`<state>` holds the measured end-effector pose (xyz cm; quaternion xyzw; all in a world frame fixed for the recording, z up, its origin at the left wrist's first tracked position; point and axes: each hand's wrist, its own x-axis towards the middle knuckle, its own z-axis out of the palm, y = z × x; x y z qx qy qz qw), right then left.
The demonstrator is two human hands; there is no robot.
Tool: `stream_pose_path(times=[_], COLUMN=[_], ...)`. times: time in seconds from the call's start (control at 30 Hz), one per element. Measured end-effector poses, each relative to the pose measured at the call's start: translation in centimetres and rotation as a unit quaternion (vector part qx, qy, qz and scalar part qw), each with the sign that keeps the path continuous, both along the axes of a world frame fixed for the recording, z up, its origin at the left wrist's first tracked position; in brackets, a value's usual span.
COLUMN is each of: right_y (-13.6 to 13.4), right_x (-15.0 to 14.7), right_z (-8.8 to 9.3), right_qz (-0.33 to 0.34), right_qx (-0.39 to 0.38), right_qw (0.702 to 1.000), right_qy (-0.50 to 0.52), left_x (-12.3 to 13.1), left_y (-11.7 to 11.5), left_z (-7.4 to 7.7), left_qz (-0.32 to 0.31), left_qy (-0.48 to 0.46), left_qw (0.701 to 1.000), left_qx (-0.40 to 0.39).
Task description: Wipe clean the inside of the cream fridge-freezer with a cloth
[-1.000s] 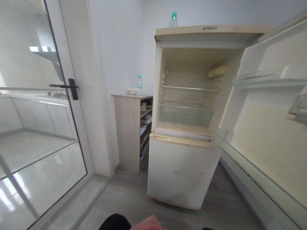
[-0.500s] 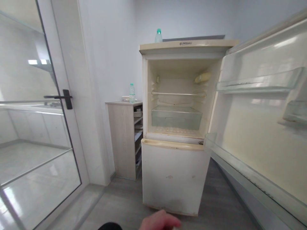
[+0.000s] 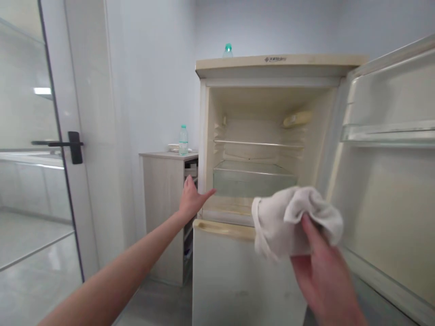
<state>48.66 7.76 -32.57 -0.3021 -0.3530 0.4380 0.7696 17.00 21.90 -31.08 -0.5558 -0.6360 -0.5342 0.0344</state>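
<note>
A white refrigerator [image 3: 238, 280] stands ahead with its upper door [image 3: 390, 194] swung wide to the right. Inside are a glass shelf [image 3: 258, 144], a clear drawer [image 3: 251, 182] and a yellowish lamp cover [image 3: 297, 119] at upper right. My right hand [image 3: 322, 267] grips a bunched whitish cloth [image 3: 288, 222] in front of the lower compartment. My left hand [image 3: 194, 197] reaches out at the refrigerator's left side, thumb spread from the fingers and holding nothing. Whether it touches the refrigerator's edge I cannot tell.
A pale wooden cabinet [image 3: 163, 208] with open shelves stands left of the refrigerator, bearing a water bottle [image 3: 183, 140]. Another bottle [image 3: 228, 50] is on top of the refrigerator. At far left is a glass door with a black handle [image 3: 75, 147].
The view has come closer to the refrigerator. My left arm has stretched forward into view, and the cloth in my right hand now shows, raised before the open compartment.
</note>
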Motion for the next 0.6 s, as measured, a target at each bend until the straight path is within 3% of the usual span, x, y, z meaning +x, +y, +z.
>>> stream_pose_path(times=[0.13,0.23,0.4,0.5,0.6], right_y=[9.9,16.2,22.6,26.8,33.0], right_x=[-6.3,-9.0,-12.0,-14.0,-16.3], right_z=[13.8,20.8,28.7,32.8,35.8], right_qz=[0.002,0.043,0.139,0.175,0.206], right_qx=[0.165,0.205,0.172,0.174,0.178], right_qw=[0.981,0.965,0.958,0.961,0.96], right_qy=[0.099,0.158,0.185,0.123,0.063], left_x=[-0.3,-1.2,-1.6,-1.1,-0.7], left_y=[7.6,10.2,9.8,9.1,8.7], left_z=[3.0,3.3,2.5,2.5,2.5], left_qz=[-0.005,0.008,0.05,0.035,0.033], left_qy=[-0.052,-0.056,-0.062,-0.088,-0.115], left_qw=[0.998,0.997,0.996,0.995,0.992], left_qx=[0.033,0.046,0.037,0.034,0.027])
